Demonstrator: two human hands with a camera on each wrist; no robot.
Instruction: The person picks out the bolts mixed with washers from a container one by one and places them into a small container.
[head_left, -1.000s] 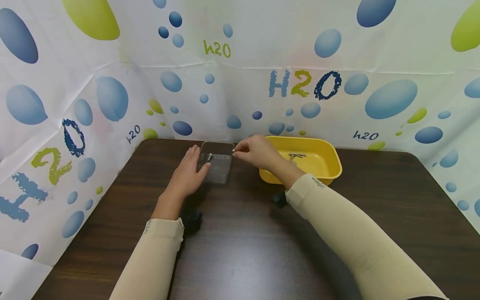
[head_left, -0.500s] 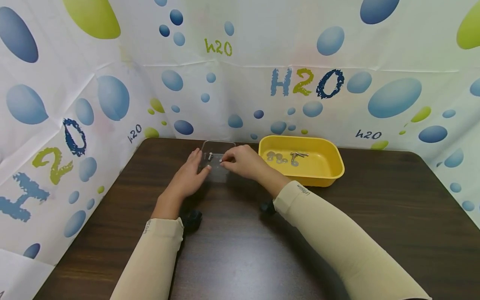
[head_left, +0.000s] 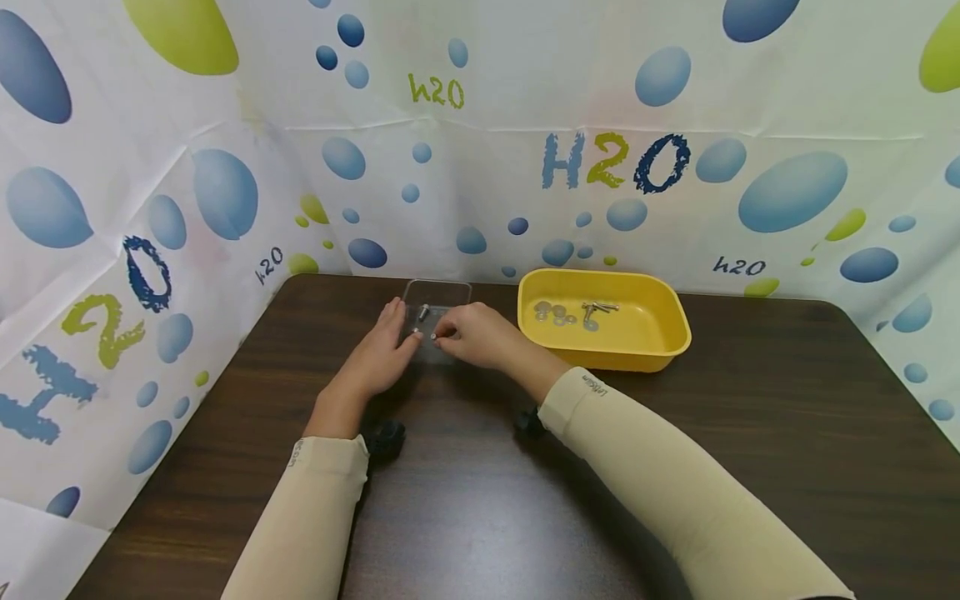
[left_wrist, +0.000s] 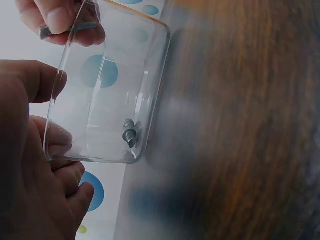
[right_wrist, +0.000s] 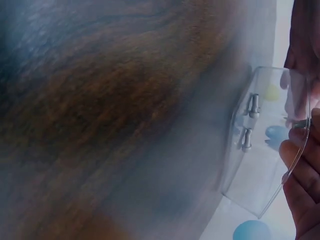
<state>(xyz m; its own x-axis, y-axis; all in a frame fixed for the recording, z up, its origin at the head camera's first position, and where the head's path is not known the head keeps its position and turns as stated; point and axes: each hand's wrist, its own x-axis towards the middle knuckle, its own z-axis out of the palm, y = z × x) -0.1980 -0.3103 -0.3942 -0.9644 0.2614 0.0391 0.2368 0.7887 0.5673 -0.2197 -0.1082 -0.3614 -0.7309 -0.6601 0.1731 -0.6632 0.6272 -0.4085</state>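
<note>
A clear plastic box (head_left: 438, 293) stands on the table, its wall between my two hands in the head view. My left hand (head_left: 372, 354) rests against its left side, fingers extended along the wall and thumb at the near edge. My right hand (head_left: 480, 336) is over the box and pinches a small metal bolt (left_wrist: 70, 30) between thumb and fingers. Inside the box lie metal bolts (right_wrist: 254, 106) with wider collars, probably nuts or washers; two show in the right wrist view. The pinched bolt's tip is partly hidden by the fingers.
Right of the box stands a yellow plastic bin (head_left: 652, 337). In it lie several flat round washers (head_left: 558, 311) and a small pile of bolts (head_left: 602, 307). The dark wooden table (head_left: 465, 500) meets a patterned white sheet (head_left: 495, 208) at its back edge.
My right hand has moved left and nearer, from beside the yellow bin to over the clear box, carrying the bolt. The washers in the bin have come into sight. My left hand stays put.
</note>
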